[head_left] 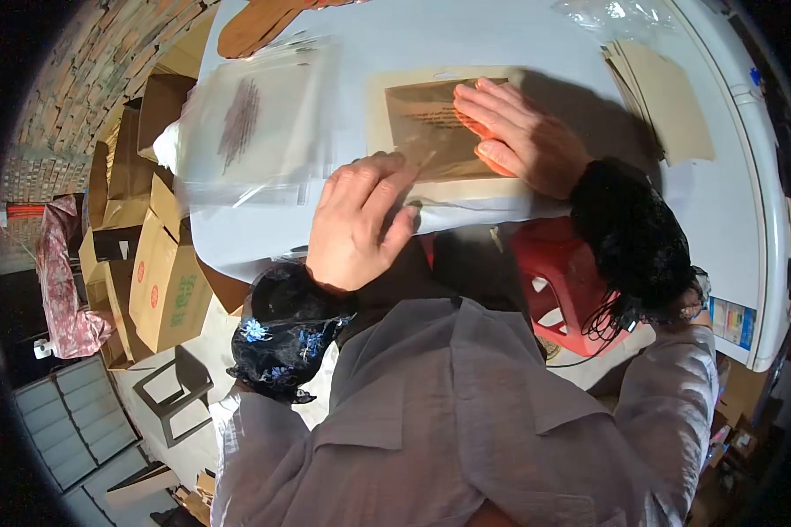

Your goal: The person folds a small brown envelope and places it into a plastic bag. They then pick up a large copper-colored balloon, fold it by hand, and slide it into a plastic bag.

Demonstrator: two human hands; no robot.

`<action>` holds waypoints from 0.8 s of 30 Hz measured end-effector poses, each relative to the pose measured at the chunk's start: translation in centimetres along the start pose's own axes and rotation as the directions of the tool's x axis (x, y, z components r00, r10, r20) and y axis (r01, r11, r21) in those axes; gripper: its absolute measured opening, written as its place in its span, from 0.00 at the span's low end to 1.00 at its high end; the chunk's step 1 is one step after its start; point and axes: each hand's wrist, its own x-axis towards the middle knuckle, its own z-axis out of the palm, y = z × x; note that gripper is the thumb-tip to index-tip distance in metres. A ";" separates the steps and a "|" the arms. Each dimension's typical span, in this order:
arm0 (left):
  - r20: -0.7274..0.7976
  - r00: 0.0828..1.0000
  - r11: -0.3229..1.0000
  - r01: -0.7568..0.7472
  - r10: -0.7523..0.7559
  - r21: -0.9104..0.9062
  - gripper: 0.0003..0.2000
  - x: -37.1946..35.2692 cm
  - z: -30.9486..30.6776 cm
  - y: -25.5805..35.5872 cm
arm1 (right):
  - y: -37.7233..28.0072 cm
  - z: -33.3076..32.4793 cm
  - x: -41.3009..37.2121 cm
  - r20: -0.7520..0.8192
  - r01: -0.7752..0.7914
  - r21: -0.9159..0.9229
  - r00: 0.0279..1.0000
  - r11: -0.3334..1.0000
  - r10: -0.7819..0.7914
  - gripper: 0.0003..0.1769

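A flat cream card with a brown, printed panel lies near the table's front edge. My right hand rests flat over the panel's right part, fingers stretched out. Orange shows along the fingers' lower edge and by the thumb; I cannot make out what it is. At the card's lower left corner is my left hand, its thumb apart from its bent fingers and nothing visible in it. Motion blurs its fingertips over the panel. A stack of clear plastic bags lies to the left of the card.
Cream cards are stacked on the white table at the right. Crumpled clear plastic and a brown flat item lie at the back. Cardboard boxes stand at the left, and a red plastic stool is below the table's front edge.
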 end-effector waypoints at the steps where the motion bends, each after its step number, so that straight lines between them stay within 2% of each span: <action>1: 0.003 1.000 1.000 0.003 -0.003 -0.001 0.22 0.1 0.0 -0.2 | 0.1 0.0 0.0 0.004 0.002 -0.008 1.000 1.000 -0.002 0.29; 6: -0.014 1.000 1.000 -0.001 0.002 0.012 0.15 0.6 -0.1 -0.7 | 0.4 0.2 0.1 0.021 0.007 -0.026 1.000 1.000 -0.007 0.30; 9: -0.007 0.999 0.998 0.032 -0.032 -0.053 0.13 0.5 0.0 -1.6 | 0.3 0.1 0.2 -0.024 0.040 -0.062 0.999 0.997 -0.042 0.28; 13: 0.004 0.992 0.986 0.126 -0.126 -0.109 0.08 0.7 0.1 -1.3 | 0.1 -0.1 0.3 -0.004 0.046 -0.089 0.999 0.995 -0.047 0.28; 15: 0.043 0.976 0.959 0.217 -0.213 -0.182 0.07 0.9 0.0 -1.3 | 0.5 -0.1 0.3 0.012 0.083 -0.128 0.997 0.988 -0.083 0.27; 19: 0.027 0.972 0.950 0.232 -0.232 -0.210 0.09 1.5 0.1 -1.2 | 0.8 -0.3 0.4 0.036 0.118 -0.124 0.993 0.985 -0.115 0.23; 21: 0.012 0.976 0.954 0.213 -0.216 -0.213 0.10 1.6 0.2 -1.3 | 1.2 0.1 0.3 0.019 0.073 -0.034 0.997 0.997 -0.072 0.21; 24: 0.007 0.976 0.956 0.216 -0.219 -0.201 0.09 1.7 0.4 -1.5 | 1.2 0.0 0.3 0.038 0.083 -0.069 0.996 0.994 -0.081 0.19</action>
